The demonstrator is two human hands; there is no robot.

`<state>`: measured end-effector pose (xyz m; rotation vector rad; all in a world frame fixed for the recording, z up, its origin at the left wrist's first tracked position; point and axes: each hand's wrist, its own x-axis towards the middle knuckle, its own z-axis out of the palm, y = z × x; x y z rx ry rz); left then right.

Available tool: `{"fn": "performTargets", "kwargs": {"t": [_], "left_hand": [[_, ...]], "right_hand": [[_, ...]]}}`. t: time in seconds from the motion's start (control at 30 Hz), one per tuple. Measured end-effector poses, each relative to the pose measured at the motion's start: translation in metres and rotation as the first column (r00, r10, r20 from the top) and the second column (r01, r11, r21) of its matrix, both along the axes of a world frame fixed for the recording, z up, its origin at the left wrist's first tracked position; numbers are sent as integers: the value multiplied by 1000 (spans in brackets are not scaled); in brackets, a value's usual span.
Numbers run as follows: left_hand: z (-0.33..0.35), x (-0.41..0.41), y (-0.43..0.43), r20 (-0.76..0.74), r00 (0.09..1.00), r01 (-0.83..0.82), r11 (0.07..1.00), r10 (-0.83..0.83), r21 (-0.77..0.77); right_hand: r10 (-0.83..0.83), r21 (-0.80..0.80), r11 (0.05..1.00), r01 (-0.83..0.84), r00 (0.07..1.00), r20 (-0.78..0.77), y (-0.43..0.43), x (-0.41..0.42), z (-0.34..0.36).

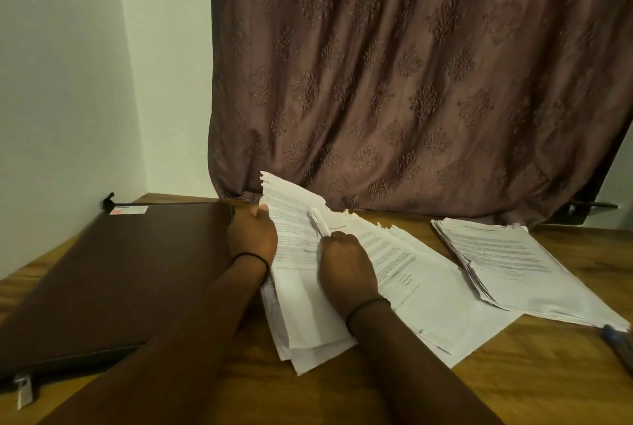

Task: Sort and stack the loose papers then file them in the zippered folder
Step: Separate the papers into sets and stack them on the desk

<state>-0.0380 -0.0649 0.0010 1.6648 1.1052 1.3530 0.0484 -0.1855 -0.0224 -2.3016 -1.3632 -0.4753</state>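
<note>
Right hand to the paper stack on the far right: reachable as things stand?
Probably yes: only flat loose sheets lie between the right hand and the paper stack. But it grips what looks like a white pen, so it isn't free.

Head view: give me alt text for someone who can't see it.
A person's bare left grip holds up the left edge of fanned loose papers on a wooden table, while the right grip pinches a slim white object against them. A closed brown zippered folder lies left; a neater paper stack lies right.
</note>
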Motion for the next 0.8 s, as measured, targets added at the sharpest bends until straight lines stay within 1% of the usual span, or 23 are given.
{"fn": "performTargets", "kwargs": {"t": [0.1,0.13,0.2,0.23,0.27,0.33,0.47,0.57,0.67,0.73,0.8], "left_hand": [[16,-8,-2,-5,998,-65,992,65,104],[24,-10,-5,-10,997,-77,989,79,128],[40,-16,-9,-16,995,-89,981,94,173],[48,-19,-10,-8,995,-93,976,97,196],[54,-22,-12,11,995,-99,971,99,217],[67,-26,-16,70,993,-107,960,92,260],[88,-28,-28,191,981,-104,939,42,328],[104,-28,-41,256,967,-88,929,-7,360],[125,-34,-63,277,960,-66,920,-48,387],[139,-38,-76,264,962,-36,919,-75,392],[153,-41,-86,285,949,8,917,-132,398]], "right_hand": [[-37,-7,999,37,997,-62,-3,2,2],[-69,31,997,72,994,-87,-5,3,4],[-137,187,968,166,977,-163,-11,5,12],[-152,288,936,203,970,-189,-14,5,17],[-147,382,899,217,968,-204,-17,6,23],[-94,534,823,193,974,-207,-23,6,38],[-19,710,690,138,985,-174,-37,4,76],[44,822,562,90,989,-138,-46,3,109],[77,902,431,-7,997,-29,-53,1,139],[72,920,386,-75,996,51,-56,-5,153],[80,915,378,-142,990,120,-59,-13,163]]}}
